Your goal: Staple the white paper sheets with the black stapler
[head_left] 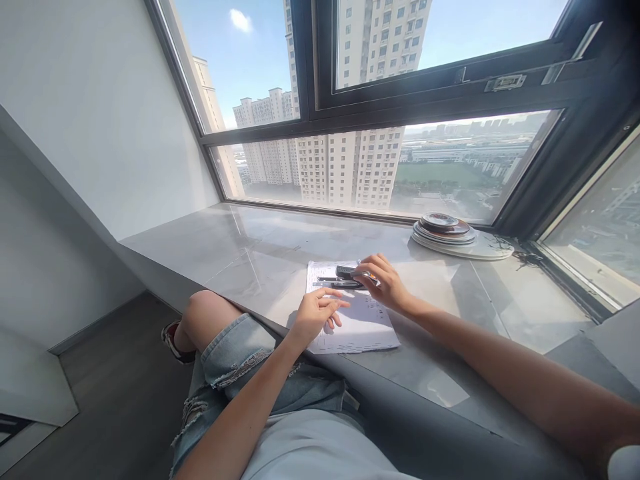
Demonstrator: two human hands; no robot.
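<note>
Glossy sill [280,240], white paper [355,330]; right hand [384,281] pinching dark oblong object [345,272], left hand [314,316] spread.

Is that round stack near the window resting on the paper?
No, the round stack sits on the ledge, apart from the paper and beyond the right hand.

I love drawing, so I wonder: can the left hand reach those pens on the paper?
Probably yes: the left hand is just this side of the pens, with nothing seen between, though the right hand is close beside them.
</note>
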